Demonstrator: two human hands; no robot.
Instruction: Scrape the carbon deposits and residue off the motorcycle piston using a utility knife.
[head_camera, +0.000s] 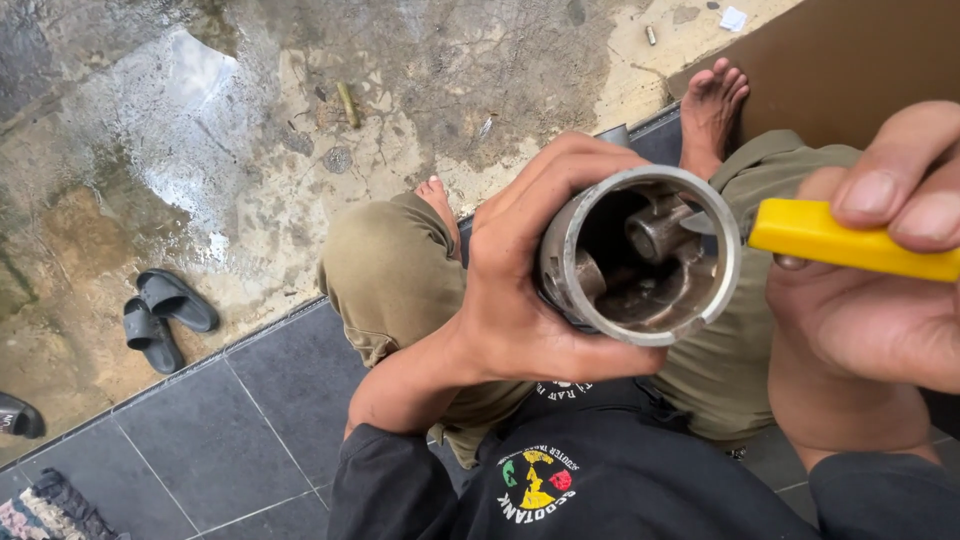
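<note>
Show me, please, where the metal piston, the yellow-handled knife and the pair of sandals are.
metal piston (712, 300), head view, on its lower rim.
yellow-handled knife (820, 238), head view, on the yellow handle.
pair of sandals (168, 312), head view, between the two dark straps.

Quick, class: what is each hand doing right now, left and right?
Left hand: closed around the metal cylinder, open end toward the camera.
Right hand: closed on the yellow-handled blade, whose tip reaches inside the cylinder.

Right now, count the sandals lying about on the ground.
3: a dark pair of sandals on the wet concrete left, and a third sandal, cut off at the left edge. Its mate may be hidden.
</note>
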